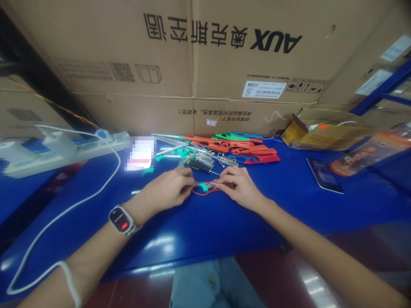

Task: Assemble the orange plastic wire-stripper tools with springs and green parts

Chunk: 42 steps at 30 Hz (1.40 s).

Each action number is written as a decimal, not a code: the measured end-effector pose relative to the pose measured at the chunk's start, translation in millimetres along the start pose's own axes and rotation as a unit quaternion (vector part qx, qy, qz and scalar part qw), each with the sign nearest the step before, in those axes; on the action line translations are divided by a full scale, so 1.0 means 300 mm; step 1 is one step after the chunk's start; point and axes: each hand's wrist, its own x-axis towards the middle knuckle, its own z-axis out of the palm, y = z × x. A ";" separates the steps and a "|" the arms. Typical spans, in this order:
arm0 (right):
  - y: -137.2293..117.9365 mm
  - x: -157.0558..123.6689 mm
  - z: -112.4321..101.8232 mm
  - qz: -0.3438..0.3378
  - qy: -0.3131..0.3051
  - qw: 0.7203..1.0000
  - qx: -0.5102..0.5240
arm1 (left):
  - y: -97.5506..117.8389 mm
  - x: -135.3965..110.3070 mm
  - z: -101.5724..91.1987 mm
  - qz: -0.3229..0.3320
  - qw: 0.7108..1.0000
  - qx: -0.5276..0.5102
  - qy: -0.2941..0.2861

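On the blue table in front of me lies a red half shell of a long-nosed lighter (201, 194), its hollow side up. A green trigger (203, 187) sits inside its handle loop. My left hand (167, 190) is closed, thumb and fingertips pinching the shell's left end. With my right hand (242, 188) I pinch a small silvery part over the shell's middle; the fingers partly hide it and cover the shell's right end. Just behind lies a screwdriver (199, 167) with a black and yellow handle, beside a heap of small metal lighter parts (205, 156).
Behind are red lighter shells (257, 152), a green shell (229, 136), metal tubes and loose green triggers (148, 171). A lit screen (140, 153) and power strip (86, 149) stand left, a white cable (64, 209) crossing my left forearm. Rightward: phone (324, 174), bottle (369, 154), yellow bag (321, 132).
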 end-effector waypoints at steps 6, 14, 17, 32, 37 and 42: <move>-0.007 -0.001 -0.003 -0.001 0.001 1.000 -0.014 | 0.033 0.002 -0.011 -0.016 0.999 0.043 -0.016; 0.006 -0.005 0.006 -0.010 0.002 1.000 -0.013 | 0.025 0.008 0.014 0.036 0.998 0.059 0.015; 0.003 -0.004 0.006 -0.012 0.006 1.000 -0.014 | 0.023 0.010 0.015 0.041 0.998 0.046 0.018; 0.008 0.021 0.018 0.002 0.026 0.999 -0.047 | 0.020 0.031 0.026 0.020 0.989 0.140 0.044; -0.001 0.013 0.012 -0.017 0.030 0.997 -0.075 | 0.022 0.033 0.020 0.012 0.988 0.146 0.041; 0.020 0.005 0.016 0.005 0.018 1.000 -0.019 | 0.021 0.032 0.018 0.014 0.989 0.142 0.041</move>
